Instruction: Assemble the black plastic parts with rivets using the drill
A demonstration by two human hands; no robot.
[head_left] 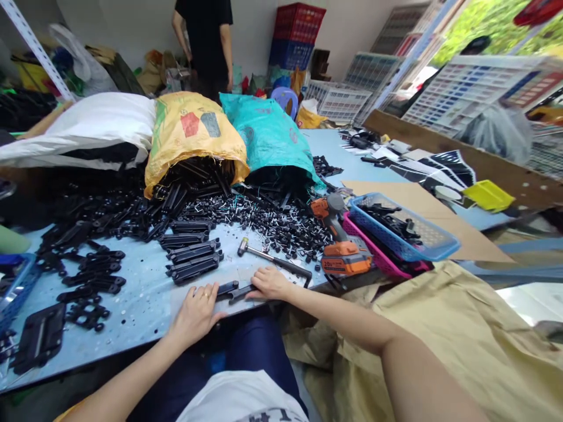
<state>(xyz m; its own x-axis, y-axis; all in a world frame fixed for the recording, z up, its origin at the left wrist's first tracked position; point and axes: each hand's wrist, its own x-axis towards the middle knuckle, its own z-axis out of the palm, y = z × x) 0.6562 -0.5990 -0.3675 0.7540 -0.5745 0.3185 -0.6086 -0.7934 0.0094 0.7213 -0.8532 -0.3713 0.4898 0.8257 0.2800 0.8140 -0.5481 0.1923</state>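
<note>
At the table's front edge my left hand grips one end of a black plastic bar. My right hand has its fingers closed on a second black bar, which meets or overlaps the first between my hands. How the two parts join is too small to make out. Just behind my right hand lies a hammer with a metal shaft and dark grip. Several matching black bars are stacked in a row beyond my left hand.
An orange cordless drill stands at the right, beside a blue basket and a pink basket. Loose screws spread before the yellow sack and teal sack. Black parts cover the left. A person stands behind.
</note>
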